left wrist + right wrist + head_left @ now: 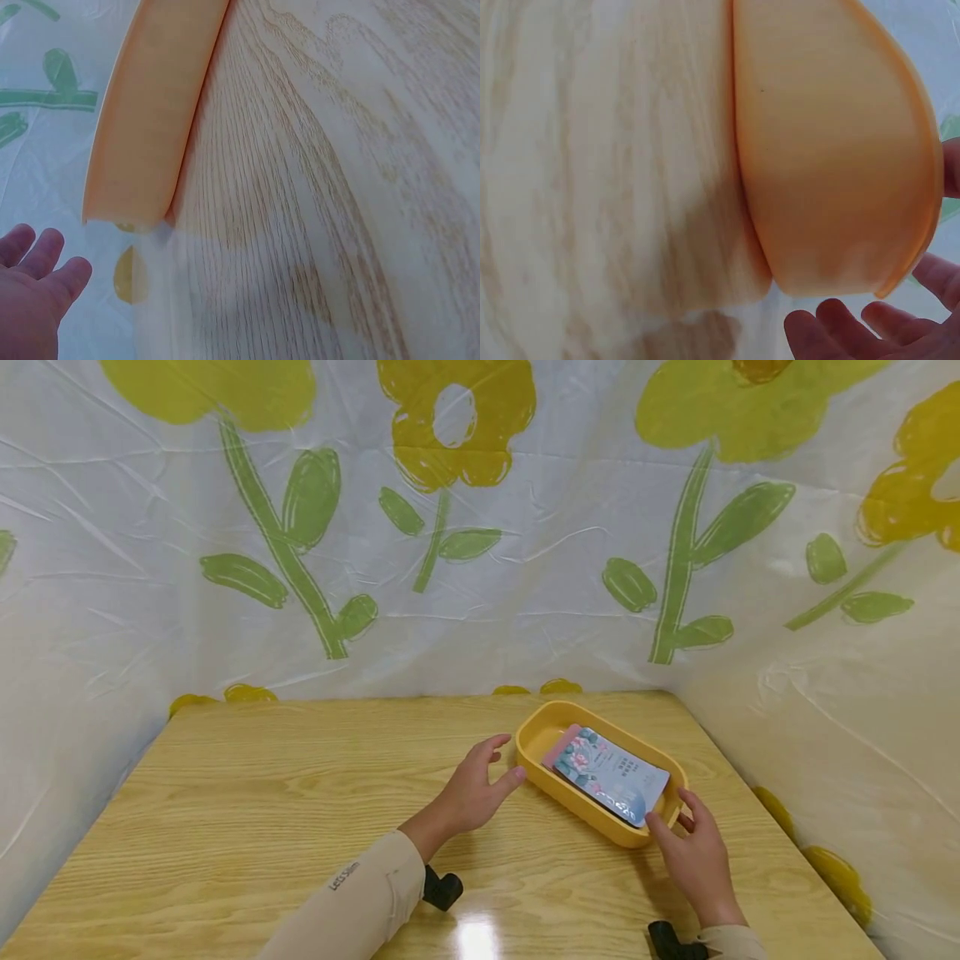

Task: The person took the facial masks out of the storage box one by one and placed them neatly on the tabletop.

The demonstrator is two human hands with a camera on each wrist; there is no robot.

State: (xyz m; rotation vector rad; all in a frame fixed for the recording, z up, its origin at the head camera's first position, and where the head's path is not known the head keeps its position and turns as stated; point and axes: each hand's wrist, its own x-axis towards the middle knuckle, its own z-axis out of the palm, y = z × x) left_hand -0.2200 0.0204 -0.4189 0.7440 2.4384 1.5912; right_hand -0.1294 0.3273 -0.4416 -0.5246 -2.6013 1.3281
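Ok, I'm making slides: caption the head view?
Left hand and right hand at opposite ends of a yellow tray holding a floral packet on a wood-grain table.

A: What is closing off the far side of the table (225, 785)?

B: A pale, shiny sheet (555, 552); it is hanging behind the back edge and showing creases.

A: What is decorating it?

B: Big yellow flowers (487, 418) are filling the upper part, with green stems (281, 539) and leaves (311, 497) spreading below.

A: Is something similar covering the sides?

B: Yes, a left wall (75, 635) and a right wall (840, 710) of pale sheeting are flanking the tabletop, and yellow petals (840, 881) are peeking out along its right edge.

A: How is the wood looking?

B: Light brown grain is running across it, and a white glare (476, 935) is shining on its nearer part.
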